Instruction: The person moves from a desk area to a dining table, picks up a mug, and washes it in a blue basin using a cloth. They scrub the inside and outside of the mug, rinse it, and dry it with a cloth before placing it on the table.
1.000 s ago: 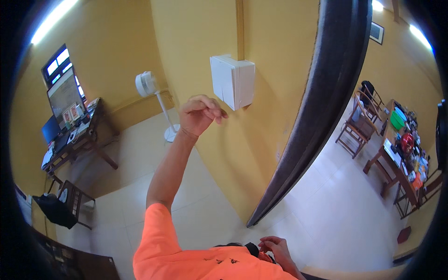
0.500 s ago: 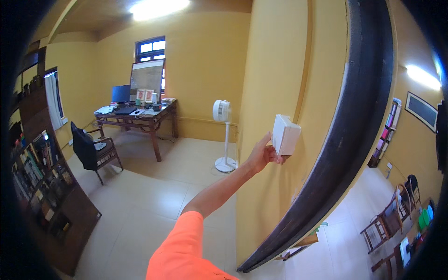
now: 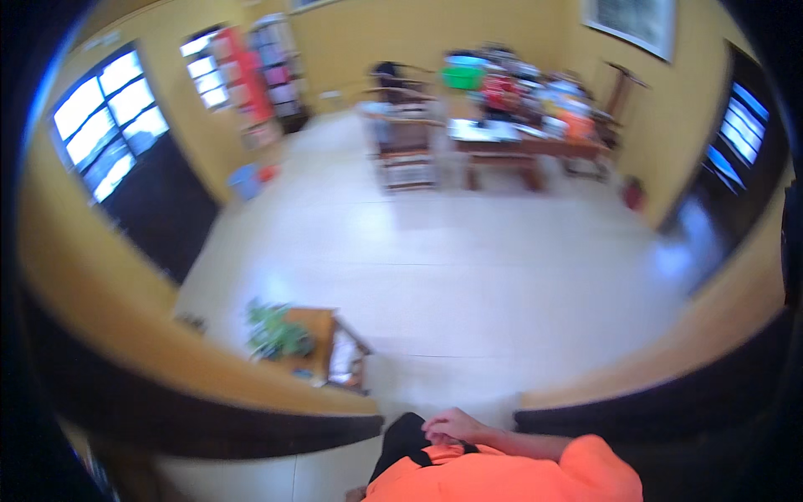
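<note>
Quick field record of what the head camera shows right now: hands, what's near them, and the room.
view: blurred, looking down through a doorway into a room
right hand: held against the body by the orange shirt, fingers curled, seems to hold nothing
left hand: not in view
nearest thing: small wooden table with a green plant
floor: pale tiles
far side: cluttered wooden table, chair
left wall: windows

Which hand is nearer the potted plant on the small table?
Right, by what shows. The right hand rests at the person's waist, below and right of the plant, well apart from it. The left hand is out of view.
</note>
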The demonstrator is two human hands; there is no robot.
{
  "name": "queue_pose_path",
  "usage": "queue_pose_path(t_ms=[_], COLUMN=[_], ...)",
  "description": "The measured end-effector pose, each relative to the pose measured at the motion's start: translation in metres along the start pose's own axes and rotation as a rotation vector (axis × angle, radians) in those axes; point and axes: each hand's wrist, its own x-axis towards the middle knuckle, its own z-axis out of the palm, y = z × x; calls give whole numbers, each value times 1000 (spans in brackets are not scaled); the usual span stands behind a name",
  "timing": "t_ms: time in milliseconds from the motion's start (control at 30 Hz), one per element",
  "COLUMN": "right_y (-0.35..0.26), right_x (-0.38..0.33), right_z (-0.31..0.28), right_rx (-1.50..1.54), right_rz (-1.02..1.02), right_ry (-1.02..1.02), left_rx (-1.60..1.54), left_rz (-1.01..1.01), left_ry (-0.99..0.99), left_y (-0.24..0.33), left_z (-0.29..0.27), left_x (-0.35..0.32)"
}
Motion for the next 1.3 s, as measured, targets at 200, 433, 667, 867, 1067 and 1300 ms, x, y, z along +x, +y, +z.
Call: queue_pose_path(t_ms=[200, 433, 667, 867, 1067, 1300], right_y=[-18, -34, -86, -79, -77, -8], right_x=[-5, -1, -5, -35, -158, -295], right_z=[-90, -218, -324, -469, -611, -679], right_rx=[129, 361, 595, 710, 827, 987], right_rz=[-77, -97, -237, -337, -511, -589], right_ry=[231, 605, 788, 954, 1185, 1555], left_rx=[412, 650, 942, 1165, 1553, 1917], left_rz=[-81, -22, 481, 513, 178, 250], left_ry=[-238, -303, -463, -762, -1069, -1282], left_y=[66, 192, 303, 211, 59, -54], left_z=[222, 438, 713, 929, 1052, 1196], left_x=[64, 126, 122, 45, -45, -112])
